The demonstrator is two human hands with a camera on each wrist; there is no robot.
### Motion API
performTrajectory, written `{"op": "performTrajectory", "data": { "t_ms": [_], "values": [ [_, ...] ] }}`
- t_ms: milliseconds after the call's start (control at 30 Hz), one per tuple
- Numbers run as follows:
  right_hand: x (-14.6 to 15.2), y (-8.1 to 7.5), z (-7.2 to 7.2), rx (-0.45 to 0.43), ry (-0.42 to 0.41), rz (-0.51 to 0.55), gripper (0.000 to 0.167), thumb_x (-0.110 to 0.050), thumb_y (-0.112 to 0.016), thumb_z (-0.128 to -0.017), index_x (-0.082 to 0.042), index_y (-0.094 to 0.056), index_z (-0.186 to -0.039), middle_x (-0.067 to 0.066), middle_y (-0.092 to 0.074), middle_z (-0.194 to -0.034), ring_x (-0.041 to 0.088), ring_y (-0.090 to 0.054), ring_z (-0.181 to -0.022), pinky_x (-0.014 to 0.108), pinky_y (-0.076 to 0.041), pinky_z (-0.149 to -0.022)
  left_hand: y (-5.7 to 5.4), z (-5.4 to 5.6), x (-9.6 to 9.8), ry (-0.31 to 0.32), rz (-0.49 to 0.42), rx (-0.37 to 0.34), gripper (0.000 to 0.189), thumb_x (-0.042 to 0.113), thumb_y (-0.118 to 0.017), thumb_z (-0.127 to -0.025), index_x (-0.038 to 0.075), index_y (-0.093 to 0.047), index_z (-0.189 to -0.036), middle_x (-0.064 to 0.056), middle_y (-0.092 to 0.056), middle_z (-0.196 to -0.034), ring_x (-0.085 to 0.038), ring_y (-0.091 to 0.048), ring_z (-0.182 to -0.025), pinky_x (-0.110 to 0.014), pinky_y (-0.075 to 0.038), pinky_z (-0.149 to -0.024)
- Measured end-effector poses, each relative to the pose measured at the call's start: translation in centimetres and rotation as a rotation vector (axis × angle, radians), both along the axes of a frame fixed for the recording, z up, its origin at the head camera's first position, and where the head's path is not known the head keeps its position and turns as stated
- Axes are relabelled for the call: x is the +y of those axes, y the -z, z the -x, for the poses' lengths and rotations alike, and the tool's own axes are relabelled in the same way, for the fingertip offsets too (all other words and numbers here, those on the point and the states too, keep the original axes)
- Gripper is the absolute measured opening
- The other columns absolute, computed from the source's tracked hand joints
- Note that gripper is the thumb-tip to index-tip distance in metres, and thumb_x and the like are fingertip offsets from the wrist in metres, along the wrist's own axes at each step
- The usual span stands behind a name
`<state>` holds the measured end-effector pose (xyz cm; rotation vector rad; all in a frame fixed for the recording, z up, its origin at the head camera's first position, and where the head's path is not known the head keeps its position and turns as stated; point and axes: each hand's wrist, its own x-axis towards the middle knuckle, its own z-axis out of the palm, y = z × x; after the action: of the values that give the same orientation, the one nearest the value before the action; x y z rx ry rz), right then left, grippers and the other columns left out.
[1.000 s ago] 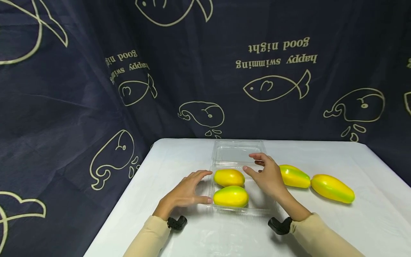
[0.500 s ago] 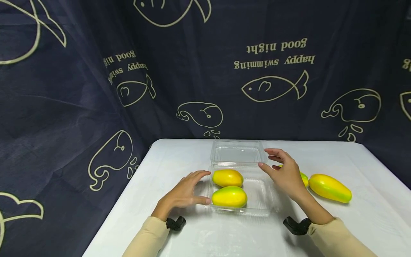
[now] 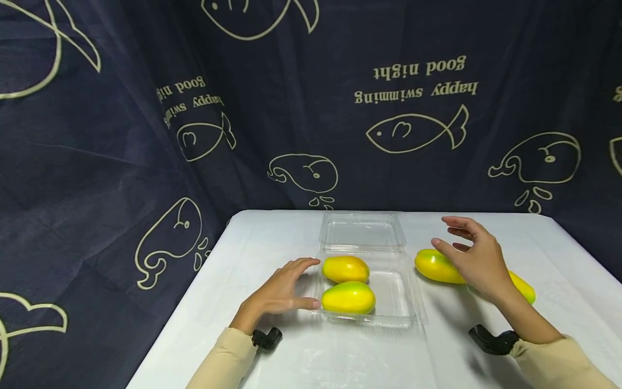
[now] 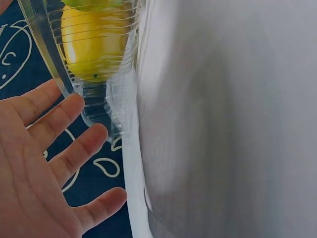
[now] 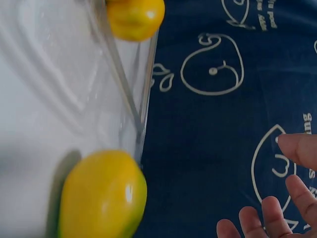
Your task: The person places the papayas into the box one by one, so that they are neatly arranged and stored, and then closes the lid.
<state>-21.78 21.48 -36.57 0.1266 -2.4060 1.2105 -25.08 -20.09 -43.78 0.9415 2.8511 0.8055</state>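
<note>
A clear plastic clamshell box (image 3: 396, 294) lies with its lid (image 3: 362, 231) folded back, away from me. Two yellow-green papayas, a rear one (image 3: 346, 269) and a front one (image 3: 349, 298), lie in its left half. My left hand (image 3: 277, 292) is at the box's left side, thumb and fingers spread, fingertips right at the rim. To the right of the box, my right hand (image 3: 478, 265) hovers with loosely bent fingers and nothing in them. It overlaps a papaya (image 3: 434, 266) in the head view; the right wrist view shows that papaya (image 5: 104, 193) below the hand.
Partly behind my right forearm lies another papaya (image 3: 524, 286). A white cloth (image 3: 340, 356) covers the table. Dark blue fabric (image 3: 301, 65) with fish and whale drawings hangs behind it and to the left.
My right hand has moved from above the box to the right, over the loose papayas. The left hand stays at the box's left side, and both papayas in the box lie still.
</note>
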Motion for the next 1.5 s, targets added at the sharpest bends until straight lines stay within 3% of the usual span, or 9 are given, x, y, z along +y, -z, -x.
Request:
{"op": "performTrajectory", "data": {
  "t_ms": [333, 467, 567, 733, 833, 1033, 1100, 1367, 1500],
  "values": [
    [3.8, 1.2, -0.5, -0.019, 0.076, -0.087, 0.057, -0.036, -0.075, -0.090, -0.010, -0.058, -0.137, 0.015, -0.056, -0.136, -0.017, -0.041, -0.101, -0.002, -0.041, -0.074, 0.2, 0.0, 0.3, -0.007, 0.006, -0.013, 0.097, 0.072, -0.072, -0.075, 0.030, -0.036, -0.155, 0.012, -0.040, -0.156, -0.019, -0.042, -0.142, -0.056, -0.035, -0.112],
    [4.8, 1.8, -0.7, -0.043, 0.110, -0.110, 0.058, -0.038, -0.074, -0.091, -0.009, -0.056, -0.139, 0.016, -0.056, -0.138, -0.003, -0.047, -0.106, -0.002, -0.039, -0.072, 0.3, 0.0, 0.4, -0.004, 0.002, -0.011, 0.097, 0.071, -0.073, -0.075, 0.028, -0.036, -0.155, 0.011, -0.040, -0.157, -0.019, -0.041, -0.142, -0.056, -0.034, -0.113],
    [5.6, 2.3, -1.0, -0.060, 0.137, -0.122, 0.060, -0.040, -0.073, -0.091, -0.009, -0.056, -0.139, 0.017, -0.056, -0.138, 0.000, -0.048, -0.106, -0.003, -0.038, -0.071, 0.3, 0.0, 0.6, 0.003, -0.003, -0.008, 0.097, 0.070, -0.073, -0.076, 0.028, -0.037, -0.155, 0.011, -0.040, -0.157, -0.020, -0.041, -0.142, -0.057, -0.034, -0.113],
    [7.0, 3.3, -1.6, -0.064, 0.144, -0.130, 0.061, -0.040, -0.077, -0.088, -0.010, -0.058, -0.137, 0.017, -0.055, -0.136, -0.021, -0.037, -0.099, -0.004, -0.036, -0.072, 0.4, 0.0, 0.8, 0.015, -0.014, -0.013, 0.097, 0.070, -0.073, -0.076, 0.027, -0.037, -0.155, 0.010, -0.040, -0.157, -0.020, -0.042, -0.142, -0.058, -0.034, -0.113],
    [7.8, 3.9, -1.9, -0.068, 0.131, -0.126, 0.060, -0.040, -0.078, -0.087, -0.011, -0.059, -0.136, 0.010, -0.055, -0.133, -0.023, -0.035, -0.100, -0.005, -0.033, -0.075, 0.4, 0.0, 0.8, 0.012, -0.017, -0.023, 0.097, 0.070, -0.073, -0.076, 0.028, -0.036, -0.155, 0.012, -0.040, -0.157, -0.019, -0.041, -0.142, -0.058, -0.034, -0.113],
    [9.3, 4.9, -2.5, -0.043, 0.126, -0.130, 0.057, -0.035, -0.081, -0.085, -0.013, -0.062, -0.134, -0.021, -0.049, -0.118, -0.026, -0.032, -0.101, -0.007, -0.029, -0.078, 0.6, 0.1, 1.0, 0.012, -0.023, -0.030, 0.097, 0.069, -0.073, -0.076, 0.028, -0.036, -0.155, 0.013, -0.039, -0.157, -0.018, -0.041, -0.142, -0.058, -0.033, -0.114],
    [9.8, 5.2, -2.6, -0.029, 0.126, -0.141, 0.056, -0.033, -0.082, -0.084, -0.013, -0.063, -0.133, -0.023, -0.047, -0.116, -0.027, -0.032, -0.101, -0.008, -0.028, -0.079, 0.7, 0.1, 1.0, 0.013, -0.020, -0.033, 0.097, 0.070, -0.073, -0.076, 0.029, -0.035, -0.155, 0.013, -0.039, -0.157, -0.018, -0.041, -0.143, -0.058, -0.033, -0.114],
    [11.2, 6.5, -2.2, -0.041, 0.162, -0.195, 0.058, -0.035, -0.082, -0.083, -0.011, -0.062, -0.133, 0.017, -0.057, -0.127, -0.023, -0.028, -0.098, 0.005, -0.027, -0.075, 0.3, 0.2, 0.8, -0.013, -0.012, -0.040, 0.100, 0.075, -0.071, -0.074, 0.031, -0.034, -0.156, 0.014, -0.039, -0.156, -0.016, -0.041, -0.143, -0.057, -0.032, -0.115],
    [11.2, 7.3, -1.6, -0.088, 0.152, -0.223, 0.062, -0.038, -0.080, -0.084, -0.009, -0.060, -0.135, 0.024, -0.055, -0.129, 0.010, -0.048, -0.113, 0.017, -0.034, -0.078, 0.0, -0.1, 0.2, -0.034, -0.009, -0.041, 0.099, 0.073, -0.072, -0.074, 0.031, -0.035, -0.155, 0.014, -0.039, -0.156, -0.017, -0.040, -0.143, -0.057, -0.031, -0.115]
  ]
}}
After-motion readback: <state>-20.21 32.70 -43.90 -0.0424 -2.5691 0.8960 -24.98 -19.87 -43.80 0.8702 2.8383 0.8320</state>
